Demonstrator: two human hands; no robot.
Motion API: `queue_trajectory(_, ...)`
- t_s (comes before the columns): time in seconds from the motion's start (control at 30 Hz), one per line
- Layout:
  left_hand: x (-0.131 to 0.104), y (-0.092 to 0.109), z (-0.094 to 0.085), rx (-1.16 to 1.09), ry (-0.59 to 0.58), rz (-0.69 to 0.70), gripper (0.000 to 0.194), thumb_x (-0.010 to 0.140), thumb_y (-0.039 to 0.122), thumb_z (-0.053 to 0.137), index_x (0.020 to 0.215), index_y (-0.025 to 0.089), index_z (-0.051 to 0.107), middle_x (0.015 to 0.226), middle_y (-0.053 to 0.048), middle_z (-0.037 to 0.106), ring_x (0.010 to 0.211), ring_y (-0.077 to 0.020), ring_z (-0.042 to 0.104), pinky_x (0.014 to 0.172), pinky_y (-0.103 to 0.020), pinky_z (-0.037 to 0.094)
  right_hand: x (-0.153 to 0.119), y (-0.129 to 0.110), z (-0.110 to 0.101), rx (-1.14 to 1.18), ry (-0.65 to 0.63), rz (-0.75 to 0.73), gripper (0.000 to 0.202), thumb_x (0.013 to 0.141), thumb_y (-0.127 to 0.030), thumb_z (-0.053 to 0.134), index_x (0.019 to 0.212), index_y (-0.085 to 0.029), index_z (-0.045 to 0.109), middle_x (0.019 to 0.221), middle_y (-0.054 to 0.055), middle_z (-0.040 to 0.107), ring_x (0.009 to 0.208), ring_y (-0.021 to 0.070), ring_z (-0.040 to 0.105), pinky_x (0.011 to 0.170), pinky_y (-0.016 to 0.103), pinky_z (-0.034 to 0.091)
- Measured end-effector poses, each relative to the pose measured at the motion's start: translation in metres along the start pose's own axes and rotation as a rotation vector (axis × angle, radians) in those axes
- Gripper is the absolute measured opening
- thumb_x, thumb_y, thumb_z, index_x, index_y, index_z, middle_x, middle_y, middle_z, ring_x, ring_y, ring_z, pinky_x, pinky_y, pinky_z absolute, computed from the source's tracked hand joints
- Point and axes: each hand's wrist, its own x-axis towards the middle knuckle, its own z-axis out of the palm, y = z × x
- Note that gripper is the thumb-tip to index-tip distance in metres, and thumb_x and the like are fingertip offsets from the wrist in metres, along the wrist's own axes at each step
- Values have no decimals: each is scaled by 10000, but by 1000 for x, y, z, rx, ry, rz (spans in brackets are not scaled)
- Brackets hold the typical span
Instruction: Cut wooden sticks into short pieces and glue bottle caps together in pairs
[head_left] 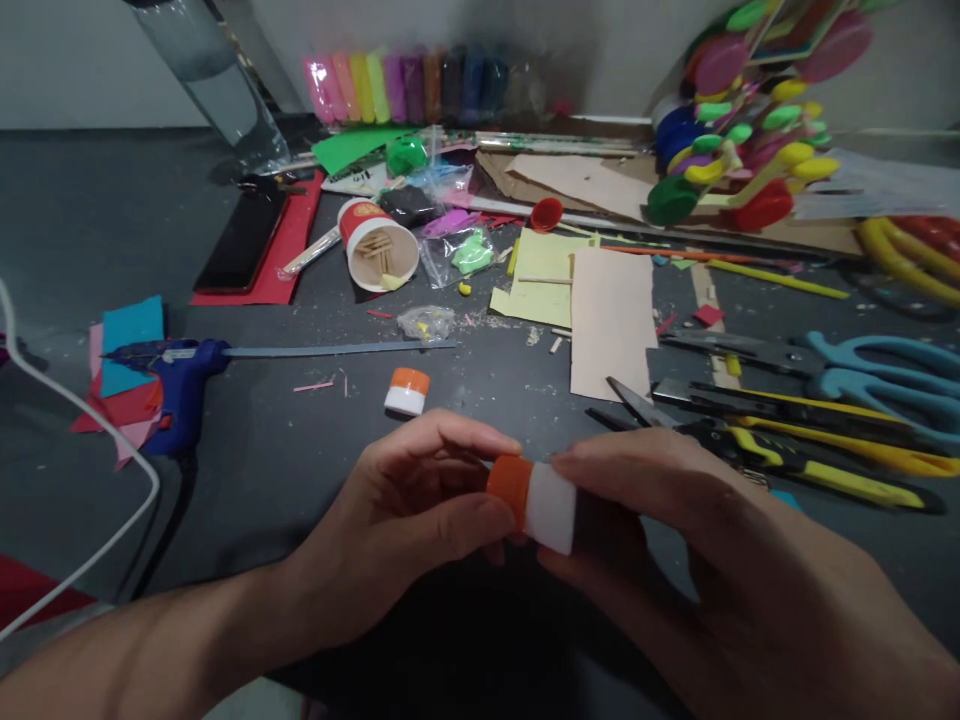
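Observation:
Low in the middle of the head view, a small white jar with an orange lid (551, 508) lies sideways between my two hands. The thumb and fingers of my left hand (420, 510) are closed around the orange lid. At the white end, my right hand (675, 520) grips the jar's body between thumb and fingers. Part of the jar is covered by my fingertips. A second orange-and-white jar (407, 391) stands on the table just beyond my left hand. I cannot tell what either jar contains.
A blue glue gun (184, 395) with a long glue stick lies left, near a white cable (146, 440). Blue-handled scissors (862, 365) and a yellow-black cutter (832, 475) lie right. Behind are a paper cup (356, 222), a phone (244, 238) and beige card (611, 320).

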Motion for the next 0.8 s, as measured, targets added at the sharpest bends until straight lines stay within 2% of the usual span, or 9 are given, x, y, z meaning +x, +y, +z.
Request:
queue_trajectory(0.1, 0, 1, 1, 7, 15, 6, 224, 847, 262, 772, 1059, 230, 706, 883, 1, 736, 720, -96, 674, 672, -206, 561, 1, 0, -1, 55, -30, -7, 122, 1065, -372, 460, 1065, -261, 510, 948, -17, 670, 690, 73, 646, 617, 146, 542)
queue_trajectory(0.33, 2, 1, 2, -12, 5, 24, 200, 868, 229, 753, 1064, 246, 717, 888, 17, 739, 735, -73, 684, 698, -184, 576, 1, 3, -6, 37, -49, -38, 126, 1068, -370, 465, 1061, -253, 511, 969, -15, 677, 763, 63, 662, 648, 131, 538)
queue_trajectory(0.8, 2, -1, 2, -66, -12, 7, 199, 866, 204, 754, 1059, 217, 712, 893, 26, 751, 734, -72, 712, 701, -179, 596, 0, 5, -5, 23, -53, -39, 177, 1065, -382, 455, 1031, -263, 580, 932, -19, 683, 677, 74, 652, 589, 151, 544)
